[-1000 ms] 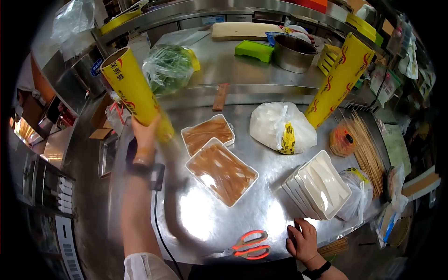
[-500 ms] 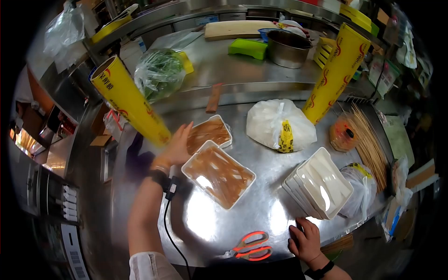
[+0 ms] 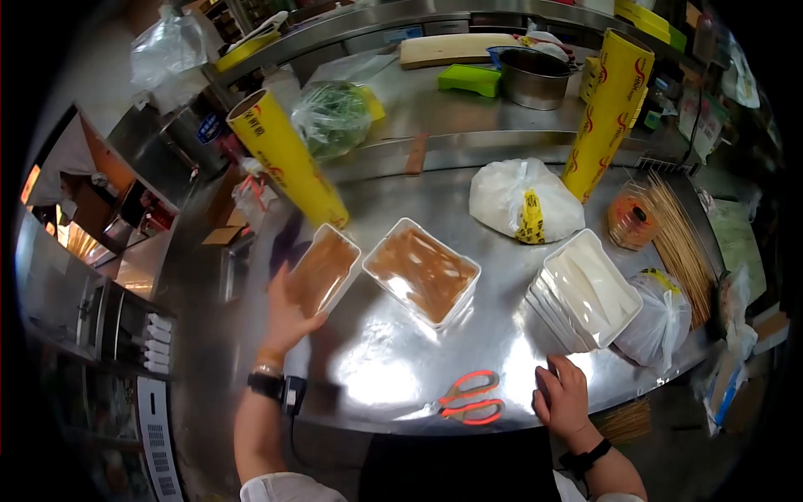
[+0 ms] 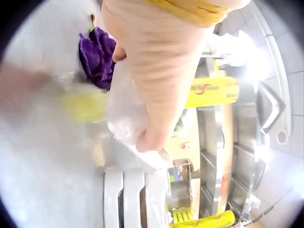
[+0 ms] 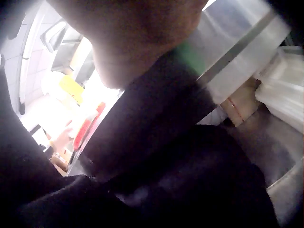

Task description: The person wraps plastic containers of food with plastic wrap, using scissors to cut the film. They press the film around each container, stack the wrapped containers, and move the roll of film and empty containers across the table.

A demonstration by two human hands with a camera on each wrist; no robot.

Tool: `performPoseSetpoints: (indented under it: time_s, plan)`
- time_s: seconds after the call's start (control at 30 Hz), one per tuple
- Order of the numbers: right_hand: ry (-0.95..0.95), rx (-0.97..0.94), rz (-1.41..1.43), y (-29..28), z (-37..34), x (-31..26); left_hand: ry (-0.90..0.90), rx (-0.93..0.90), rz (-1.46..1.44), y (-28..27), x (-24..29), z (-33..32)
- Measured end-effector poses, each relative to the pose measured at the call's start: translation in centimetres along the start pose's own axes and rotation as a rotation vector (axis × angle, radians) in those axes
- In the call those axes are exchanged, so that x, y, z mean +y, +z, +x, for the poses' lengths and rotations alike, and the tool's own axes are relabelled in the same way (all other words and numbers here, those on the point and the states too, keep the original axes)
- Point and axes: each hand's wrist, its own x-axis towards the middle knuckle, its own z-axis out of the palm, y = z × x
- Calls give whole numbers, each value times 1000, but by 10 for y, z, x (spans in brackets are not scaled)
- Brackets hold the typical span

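In the head view my left hand (image 3: pixel 286 314) grips the near end of a white tray (image 3: pixel 324 268) of brown strips under clear film, thumb on the right and fingers on the left. The left wrist view shows the hand (image 4: pixel 159 85) over this pale tray (image 4: pixel 127 107). Just to the right lies another filmed tray of brown strips (image 3: pixel 422 272), apart from the held one. My right hand (image 3: pixel 565 393) rests at the table's front edge, fingers loosely bent, holding nothing. Orange-handled scissors (image 3: pixel 473 397) lie to its left.
Two yellow film rolls (image 3: pixel 293 159) (image 3: pixel 606 113) stand behind. Stacked white trays (image 3: pixel 590 293), a white bag (image 3: pixel 523 201), a jar (image 3: pixel 631 219) and skewers (image 3: pixel 682 251) are on the right. A purple cloth (image 4: pixel 99 58) lies at the left. Greens (image 3: pixel 333 117) sit farther back.
My left hand has let go of the left yellow roll and taken hold of the rear brown-strip tray, which has moved left and nearer, away from the other. The right hand stays by the edge.
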Motion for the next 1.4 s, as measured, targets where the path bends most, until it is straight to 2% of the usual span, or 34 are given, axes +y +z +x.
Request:
performPoseSetpoints:
  time_s: [0.13, 0.17, 0.3, 0.37, 0.47, 0.57, 0.63, 0.7, 0.8, 0.9, 1.07, 1.2, 1.3, 1.37, 1.4]
  plan:
    - [-27, 45, 13, -1, -2, 0, 68, -62, 182, -51, 47, -44]
    - [-33, 56, 13, 1, -3, 0, 52, -63, 117, -57, 50, -54]
    - [-29, 78, 32, 0, -11, -2, -8, 27, 227, -65, 54, -81]
    - [-27, 105, 34, -2, -12, -6, 44, 2, 186, -77, 58, -100]
    - [53, 160, 427, 4, -5, 0, 96, -118, 57, -92, 85, -123]
    - [165, 175, 1032, -16, 41, -36, 97, -268, -214, -79, 134, -137]
    - [142, 200, 1221, -31, 77, -66, 127, -346, -270, -64, 157, -143]
    - [-3, 332, 1204, -50, 105, -89, 168, -403, -299, -49, 172, -145]
    - [-110, 404, 1126, -68, 120, -111, 187, -477, -338, -32, 187, -148]
    - [-188, 176, 1297, -51, 111, -119, 247, -523, -309, -21, 195, -145]
    - [-161, 172, 1197, -44, 81, -110, 153, -530, -391, -6, 198, -144]
    - [-161, 237, 1164, -51, 61, -110, 249, -517, -178, -10, 194, -131]
    - [-151, 241, 1068, -53, 38, -93, 280, -449, -76, -11, 193, -110]
    - [-162, 308, 756, -32, 24, -59, 377, -403, 0, -12, 185, -76]
    - [-92, 335, 589, -21, 14, -41, 420, -384, 37, -12, 182, -58]
